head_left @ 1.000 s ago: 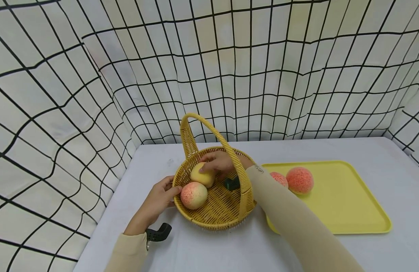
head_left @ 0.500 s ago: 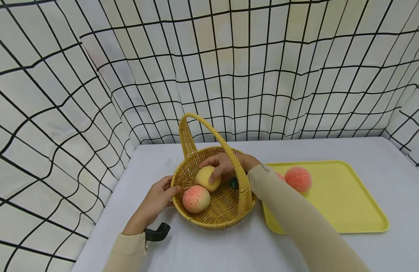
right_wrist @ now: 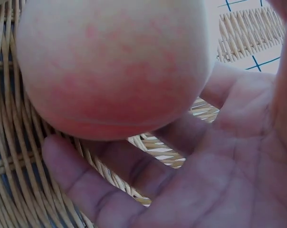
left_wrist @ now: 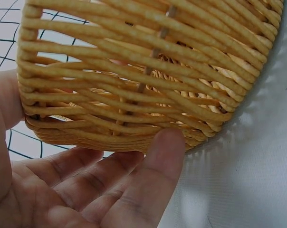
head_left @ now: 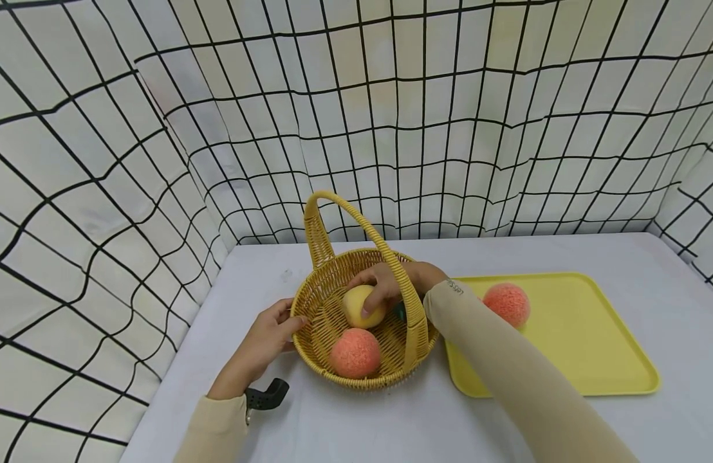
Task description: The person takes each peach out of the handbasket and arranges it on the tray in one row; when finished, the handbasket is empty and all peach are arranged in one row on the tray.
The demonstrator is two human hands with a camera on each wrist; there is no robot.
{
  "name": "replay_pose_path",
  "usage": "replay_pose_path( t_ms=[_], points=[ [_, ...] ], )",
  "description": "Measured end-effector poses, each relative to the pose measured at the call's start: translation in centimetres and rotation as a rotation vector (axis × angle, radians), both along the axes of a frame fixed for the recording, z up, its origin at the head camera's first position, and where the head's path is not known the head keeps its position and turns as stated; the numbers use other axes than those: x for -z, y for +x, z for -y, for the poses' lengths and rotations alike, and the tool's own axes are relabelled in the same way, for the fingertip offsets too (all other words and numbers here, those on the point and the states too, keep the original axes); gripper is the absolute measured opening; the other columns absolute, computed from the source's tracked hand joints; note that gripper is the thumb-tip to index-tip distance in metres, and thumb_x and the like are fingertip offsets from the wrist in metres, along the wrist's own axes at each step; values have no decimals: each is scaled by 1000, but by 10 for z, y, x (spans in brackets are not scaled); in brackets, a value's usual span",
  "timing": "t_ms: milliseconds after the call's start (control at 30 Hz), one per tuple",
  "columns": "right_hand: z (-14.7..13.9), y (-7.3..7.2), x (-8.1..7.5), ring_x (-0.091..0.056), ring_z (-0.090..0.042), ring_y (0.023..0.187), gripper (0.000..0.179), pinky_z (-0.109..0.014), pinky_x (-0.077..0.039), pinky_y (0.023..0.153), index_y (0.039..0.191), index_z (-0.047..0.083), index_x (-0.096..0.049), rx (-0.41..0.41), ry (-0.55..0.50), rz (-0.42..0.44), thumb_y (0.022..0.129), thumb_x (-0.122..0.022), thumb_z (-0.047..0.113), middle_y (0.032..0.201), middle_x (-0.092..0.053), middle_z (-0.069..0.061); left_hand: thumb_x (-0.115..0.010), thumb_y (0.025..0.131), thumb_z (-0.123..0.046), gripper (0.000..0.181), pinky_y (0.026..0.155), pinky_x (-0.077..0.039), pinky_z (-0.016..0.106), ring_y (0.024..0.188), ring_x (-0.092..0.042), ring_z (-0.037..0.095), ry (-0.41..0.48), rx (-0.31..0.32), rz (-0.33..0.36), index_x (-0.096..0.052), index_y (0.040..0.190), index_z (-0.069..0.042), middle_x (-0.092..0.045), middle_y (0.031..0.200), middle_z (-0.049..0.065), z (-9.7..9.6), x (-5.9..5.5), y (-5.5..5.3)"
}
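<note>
A yellow wicker basket [head_left: 368, 386] with a tall arched handle [head_left: 369, 225] stands on the white table. My left hand [head_left: 269, 331] grips its left side, thumb over the rim; in the left wrist view fingers [left_wrist: 165, 152] reach under the weave. My right hand [head_left: 385, 286] reaches in behind the handle and holds a peach [head_left: 356, 310], its yellow side up in the head view. The right wrist view shows the pink-blushed side of this peach [right_wrist: 115, 71], fingers curved beneath it. A second peach [head_left: 355, 354], pink side up, lies at the basket's front.
To the right lies a yellow tray [head_left: 582, 341] with a pink peach [head_left: 507, 304] on its back left part. My right sleeve [head_left: 507, 360] crosses the tray's left side. Black netting [head_left: 391, 122] over white cloth rises behind and at the left of the table.
My right hand has moved right inside the basket with its peach. The second peach has rolled right and forward, turning its pink side up. My left hand stays on the basket.
</note>
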State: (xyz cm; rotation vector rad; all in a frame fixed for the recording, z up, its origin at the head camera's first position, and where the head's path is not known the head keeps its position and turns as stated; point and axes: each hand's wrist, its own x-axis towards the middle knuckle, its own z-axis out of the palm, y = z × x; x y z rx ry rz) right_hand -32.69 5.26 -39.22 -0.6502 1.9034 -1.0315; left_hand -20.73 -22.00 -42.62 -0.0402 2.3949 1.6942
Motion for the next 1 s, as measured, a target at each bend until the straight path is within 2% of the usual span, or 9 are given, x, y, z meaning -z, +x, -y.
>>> replay_pose_path(
  t_ms=[167,367,500,600,700,867,1000],
  points=[
    [-2,0,1,-61,-17,107,75,-30,-55,90,150,14,-58,-8,17,-61,79,-82,22,117,-67,-4,-56,105,-16,53,87,-63,45,117,-68,35,-2,2,1,-43,153,2,-57,145,27,0,0,0],
    [-10,1,-1,-60,-17,100,68,-28,-53,80,143,15,-64,36,-55,-122,78,-82,26,115,-68,-3,-57,105,-16,52,86,-63,43,115,-68,34,-5,4,-2,-44,152,2,-59,141,27,1,-1,-1],
    [-14,0,1,-60,-18,98,65,-28,-54,76,140,10,-64,89,-140,-41,79,-82,19,114,-66,-7,-56,106,-16,52,86,-63,43,117,-67,35,-3,7,-1,-43,153,3,-57,144,27,1,-1,-1],
    [-16,0,3,-60,-20,100,60,-29,-55,77,135,9,-64,129,-203,8,79,-82,15,115,-65,-9,-55,106,-16,53,86,-63,44,119,-66,35,-1,9,0,-42,153,3,-55,146,28,1,0,-1],
    [-18,-1,5,-60,-21,101,55,-29,-55,80,131,9,-66,132,-235,-24,78,-82,16,114,-65,-9,-55,106,-16,53,86,-63,44,119,-66,36,1,8,0,-42,153,3,-55,146,28,1,0,-1],
    [-23,-2,2,-61,-23,102,55,-32,-55,84,133,8,-66,83,-257,-98,81,-81,18,115,-65,-10,-56,106,-17,53,86,-63,44,119,-67,36,-4,6,0,-43,153,2,-55,147,27,1,1,-1],
    [-28,-2,-5,-61,-23,102,58,-34,-54,85,135,15,-67,79,-208,-224,80,-80,28,115,-66,-7,-55,106,-17,53,86,-63,43,119,-66,35,-7,8,0,-42,154,2,-55,147,27,1,0,0]
  ],
)
